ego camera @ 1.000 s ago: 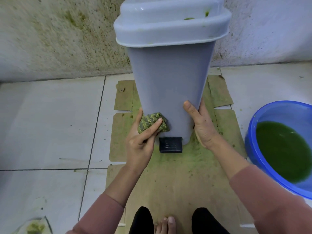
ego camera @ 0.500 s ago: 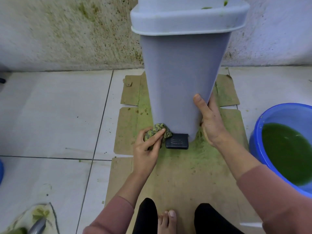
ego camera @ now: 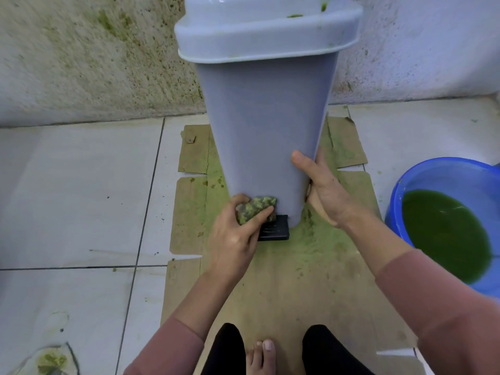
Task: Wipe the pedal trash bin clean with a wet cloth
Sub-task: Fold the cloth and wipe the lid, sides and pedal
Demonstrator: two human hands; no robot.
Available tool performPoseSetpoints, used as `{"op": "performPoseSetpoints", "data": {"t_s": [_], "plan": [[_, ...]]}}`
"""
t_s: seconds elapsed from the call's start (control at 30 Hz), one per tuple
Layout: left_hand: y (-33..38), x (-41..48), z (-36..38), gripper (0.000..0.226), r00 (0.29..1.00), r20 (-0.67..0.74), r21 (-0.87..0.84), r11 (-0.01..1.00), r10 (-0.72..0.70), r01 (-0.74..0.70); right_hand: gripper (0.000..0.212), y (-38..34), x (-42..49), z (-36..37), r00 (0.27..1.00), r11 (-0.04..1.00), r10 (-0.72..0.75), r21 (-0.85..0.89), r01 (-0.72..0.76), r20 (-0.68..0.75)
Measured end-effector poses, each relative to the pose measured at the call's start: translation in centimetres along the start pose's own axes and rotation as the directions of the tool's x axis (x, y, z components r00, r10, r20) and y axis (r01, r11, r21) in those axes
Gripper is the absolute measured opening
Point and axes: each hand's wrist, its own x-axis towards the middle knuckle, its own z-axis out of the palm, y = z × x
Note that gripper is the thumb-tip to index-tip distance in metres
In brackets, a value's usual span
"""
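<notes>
A grey pedal trash bin (ego camera: 266, 136) stands upright on flattened cardboard (ego camera: 284, 282) laid over a white-tiled floor (ego camera: 73, 201), close to a rough wall (ego camera: 89, 58) speckled with green. Its long axis runs vertically, the pale lid (ego camera: 267, 31) nearest the camera and still flecked with green near its back edge. The bin sits straight ahead of the person and between the two hands, so that each reaches forward to its narrow base.

To the right, well apart from the bin, a blue basin (ego camera: 400, 190) holds dark green water.

The right hand (ego camera: 323, 193) lies open against the bin's lower right edge, thumb across the front face, fingers wrapped round the side — steadying rather than wiping. The left hand (ego camera: 235, 236) is closed around a bunched, green-stained wet cloth (ego camera: 255, 208), pressing it against the bottom of the front face, just above the black pedal (ego camera: 274, 231). The left hand is the nearer to the pedal and partly covers it.

The cardboard around the base is smeared green. Judging from the marks on the lid, the upper part has yet to be cleaned — the cloth would have to travel up the bin's long axis to reach it.
</notes>
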Motion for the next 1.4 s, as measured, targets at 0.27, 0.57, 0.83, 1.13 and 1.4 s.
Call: {"op": "performPoseSetpoints", "data": {"t_s": [0.27,0.57,0.83,1.13,1.4], "plan": [[2.4,4.5,-0.4,0.035,0.986,-0.061,0.066,0.986,0.156,-0.152,0.101,-0.5,0.9,-1.0,0.993,0.998,0.065,-0.008,-0.064,0.099],[1.8,2.1,-0.4,0.029,0.984,0.162,0.220,0.969,0.075,-0.111,0.105,-0.4,0.9,-1.3,0.995,0.998,0.047,-0.052,-0.042,0.090],[3.9,4.0,-0.4,0.027,0.973,0.187,0.233,0.955,0.139,-0.182,0.100,0.2,0.4,-0.4,1.000,1.000,-0.002,-0.004,0.002,0.002],[-1.9,-3.2,-3.1,0.025,0.848,-0.064,0.050,0.847,-0.526,0.530,0.097,0.8,-0.2,1.1,0.995,0.997,-0.055,0.043,0.059,-0.078],[-0.8,-3.4,-1.0,0.027,0.904,-0.039,-0.232,0.884,-0.425,0.406,0.094,0.5,-0.3,1.4,0.994,0.997,-0.082,0.003,0.083,-0.076]]}}
